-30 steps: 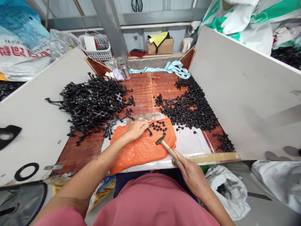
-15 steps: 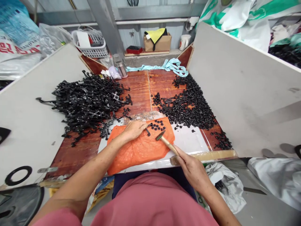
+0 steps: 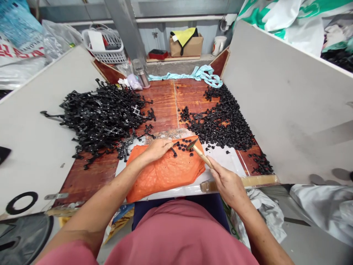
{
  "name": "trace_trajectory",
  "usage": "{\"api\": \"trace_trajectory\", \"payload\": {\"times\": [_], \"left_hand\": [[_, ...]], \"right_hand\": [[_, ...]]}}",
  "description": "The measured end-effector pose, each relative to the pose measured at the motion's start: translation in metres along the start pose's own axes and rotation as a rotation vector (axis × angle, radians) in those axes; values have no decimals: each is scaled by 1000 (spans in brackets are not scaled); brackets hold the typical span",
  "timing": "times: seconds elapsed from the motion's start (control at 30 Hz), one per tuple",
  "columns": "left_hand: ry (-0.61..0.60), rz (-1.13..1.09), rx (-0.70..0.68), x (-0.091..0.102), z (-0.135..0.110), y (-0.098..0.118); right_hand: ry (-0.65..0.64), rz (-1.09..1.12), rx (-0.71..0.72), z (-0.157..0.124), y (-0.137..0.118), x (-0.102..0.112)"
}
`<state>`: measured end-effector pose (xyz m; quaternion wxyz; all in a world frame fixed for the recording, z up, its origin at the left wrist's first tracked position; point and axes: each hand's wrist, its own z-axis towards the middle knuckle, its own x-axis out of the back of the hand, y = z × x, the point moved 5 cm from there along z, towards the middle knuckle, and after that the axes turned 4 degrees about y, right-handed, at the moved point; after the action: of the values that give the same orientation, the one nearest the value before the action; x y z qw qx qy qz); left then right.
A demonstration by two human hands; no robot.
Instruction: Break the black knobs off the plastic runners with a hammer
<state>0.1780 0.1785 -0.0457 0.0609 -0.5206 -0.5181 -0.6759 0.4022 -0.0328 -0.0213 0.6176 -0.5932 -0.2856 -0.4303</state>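
Observation:
My right hand [image 3: 226,181] grips the wooden handle of a small hammer [image 3: 196,148], whose metal head rests among several small black plastic pieces [image 3: 182,145] on an orange cloth [image 3: 165,172]. My left hand [image 3: 157,148] lies on the cloth's upper left, fingers pinched on a black plastic sprue piece [image 3: 173,151] beside those pieces. The cloth covers a white board at the near edge of the wooden table [image 3: 165,106].
A big heap of black plastic sprues [image 3: 102,117] lies at left, a pile of small black parts [image 3: 223,123] at right. White boards [image 3: 284,103] flank both sides. A steel flask [image 3: 141,76], basket [image 3: 107,48], cardboard box [image 3: 185,45] and mug [image 3: 218,45] stand at the back.
The hammer head has swung forward and up the cloth onto the black pieces, my right hand following. My left hand has stayed in place.

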Motion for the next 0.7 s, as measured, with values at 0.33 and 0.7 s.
{"api": "trace_trajectory", "payload": {"times": [0.33, 0.7], "left_hand": [[-22, 156, 42, 4, 0, 8], [-21, 173, 60, 4, -1, 10]], "right_hand": [[-2, -123, 66, 14, -5, 4], [-78, -203, 143, 50, -33, -6]]}}
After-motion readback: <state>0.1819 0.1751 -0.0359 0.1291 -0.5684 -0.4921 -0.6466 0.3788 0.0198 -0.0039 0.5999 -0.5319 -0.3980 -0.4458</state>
